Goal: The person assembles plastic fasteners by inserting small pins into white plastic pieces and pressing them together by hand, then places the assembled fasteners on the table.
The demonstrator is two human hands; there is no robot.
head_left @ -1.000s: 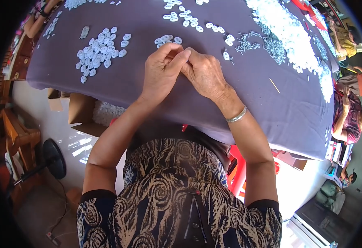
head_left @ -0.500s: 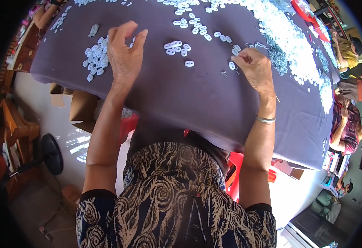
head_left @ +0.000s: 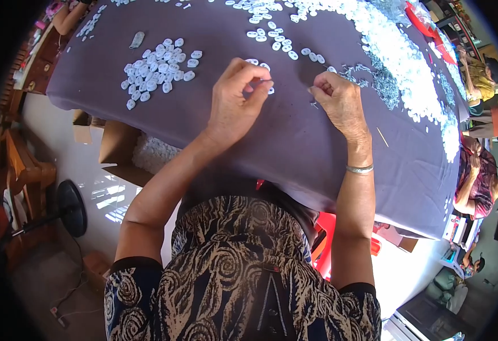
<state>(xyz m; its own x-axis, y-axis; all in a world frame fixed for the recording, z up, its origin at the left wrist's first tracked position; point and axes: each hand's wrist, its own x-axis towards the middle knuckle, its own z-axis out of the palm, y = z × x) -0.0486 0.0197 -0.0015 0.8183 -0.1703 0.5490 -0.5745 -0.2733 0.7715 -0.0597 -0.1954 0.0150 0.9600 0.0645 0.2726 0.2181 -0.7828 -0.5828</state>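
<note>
Left hand (head_left: 232, 108) leaves its spot over the loose heap of white oval pieces (head_left: 158, 68) and now sits toward twelve o'clock, while the right hand (head_left: 342, 105) stays toward one o'clock. Under both spreads the dark cloth-covered surface (head_left: 300, 136). Its two o'clock side carries a long bright white mass (head_left: 399, 54); the loose heap, uncovered now, lies toward half past ten. Left grip: thumb and forefinger tips almost together, though I cannot tell whether anything is clamped between them. Right grip: fingers bunched close, contents hidden from view. Grey metal bits (head_left: 384, 85) cluster at two o'clock, beyond the right hand. For the work in hand, the change puts the left grip at a small group of oval pieces (head_left: 265, 66) near twelve o'clock, partly hidden behind it. Smallest, a single oval piece (head_left: 271, 91) shows just beside the left fingertips
</note>
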